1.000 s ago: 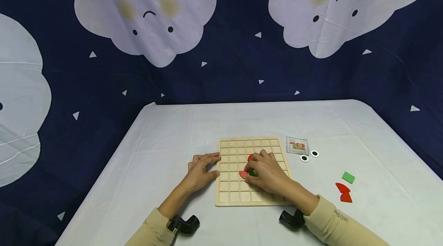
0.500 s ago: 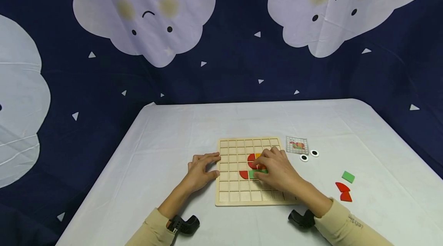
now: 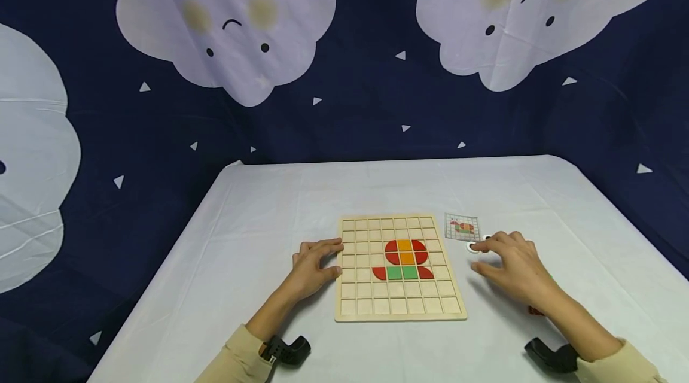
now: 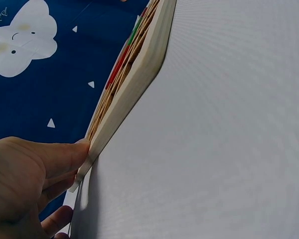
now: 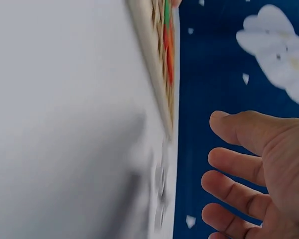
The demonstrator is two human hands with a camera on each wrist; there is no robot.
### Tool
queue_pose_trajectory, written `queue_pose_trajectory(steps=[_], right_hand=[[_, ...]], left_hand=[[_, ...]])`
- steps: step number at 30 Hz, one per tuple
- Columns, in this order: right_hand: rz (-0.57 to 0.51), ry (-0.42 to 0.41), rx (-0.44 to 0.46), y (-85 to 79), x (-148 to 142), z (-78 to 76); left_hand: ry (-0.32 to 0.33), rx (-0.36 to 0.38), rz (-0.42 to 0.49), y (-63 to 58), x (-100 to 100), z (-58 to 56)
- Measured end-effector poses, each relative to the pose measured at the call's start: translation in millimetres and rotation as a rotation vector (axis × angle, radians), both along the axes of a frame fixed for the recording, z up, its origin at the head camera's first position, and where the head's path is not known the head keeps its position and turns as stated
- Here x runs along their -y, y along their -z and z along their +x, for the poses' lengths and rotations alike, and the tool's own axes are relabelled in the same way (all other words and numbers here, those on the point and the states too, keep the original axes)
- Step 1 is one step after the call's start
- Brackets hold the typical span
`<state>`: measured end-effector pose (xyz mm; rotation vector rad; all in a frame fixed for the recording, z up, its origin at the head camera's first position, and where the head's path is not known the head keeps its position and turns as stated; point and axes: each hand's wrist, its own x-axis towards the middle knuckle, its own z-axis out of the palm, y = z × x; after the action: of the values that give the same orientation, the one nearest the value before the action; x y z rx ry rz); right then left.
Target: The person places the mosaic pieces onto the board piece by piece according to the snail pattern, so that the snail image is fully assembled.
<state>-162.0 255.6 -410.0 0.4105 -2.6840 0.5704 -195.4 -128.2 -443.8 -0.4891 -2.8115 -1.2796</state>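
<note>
A wooden grid board point(image 3: 366, 306) lies on the white table. On it, orange squares point(image 3: 405, 251) sit between red quarter-circles point(image 3: 391, 253); in a row nearer me, green squares point(image 3: 402, 273) lie between red quarter-circles. My left hand point(image 3: 316, 269) touches the board's left edge with thumb and fairly straight fingers, as the left wrist view also shows. Right of the board, my right hand point(image 3: 508, 266) hovers with loosely bent, spread fingers point(image 5: 229, 191) and nothing between them. Its fingertips are close to a white eye disc point(image 3: 470, 248); a second eye disc point(image 3: 487, 237) is partly covered.
A small pattern card point(image 3: 462, 227) lies by the board's upper right side. Under my right forearm a bit of red piece point(image 3: 535, 311) shows; other loose pieces there are hidden. A dark cloud-print cloth point(image 3: 366, 119) hangs behind the table.
My right hand has left the pieces on the board and moved right, over to the eye discs. The coloured figure on the board is now uncovered. My left hand has stayed put.
</note>
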Motion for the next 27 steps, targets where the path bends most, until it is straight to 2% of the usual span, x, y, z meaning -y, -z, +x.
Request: queue_pose_trajectory(steps=[6,11,16,27], right_hand=[[0.016,0.078,0.052,6.7,-43.7,10.5],[0.044,0.112,0.074,14.2,-70.6,18.6],[0.053,0.137,0.132,20.8,-88.2,23.9],[0.049,0.140,0.158,30.1,-109.0,27.5]], left_hand=[[0.001,-0.005,-0.006,0.3,0.2,-0.5],[0.000,-0.003,-0.005,0.4,0.1,-0.6],[-0.004,0.004,-0.006,0.4,-0.1,-0.2],[-0.007,0.000,-0.007,0.3,-0.7,0.5]])
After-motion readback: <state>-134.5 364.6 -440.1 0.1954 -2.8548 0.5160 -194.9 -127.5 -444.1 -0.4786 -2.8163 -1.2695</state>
